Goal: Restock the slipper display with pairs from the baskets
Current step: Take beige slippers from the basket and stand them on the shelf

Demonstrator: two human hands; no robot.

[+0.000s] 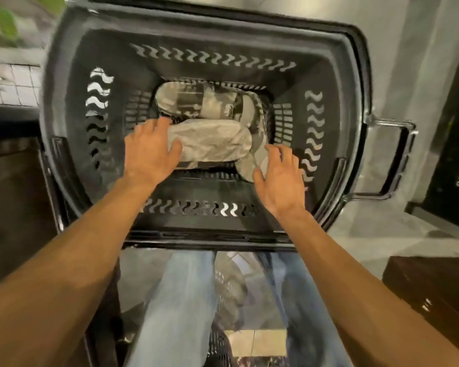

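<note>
Grey floor is showing around a deep black basket, whose slotted walls are hemming both hands in. Two plastic-wrapped grey slipper pairs are lying at its bottom. The left hand is resting, fingers straight, on the nearer pair. The right hand is spreading loose at its other end.

Black basket viewed from above; on its floor lie two grey slipper pairs in clear wrap, the far pair toward the basket's back wall and the near pair toward its front wall. Left hand, fingers spread, rests on the near pair's left end inside the basket. Right hand, fingers loosely spread, is at that pair's right end; contact unclear.
</note>
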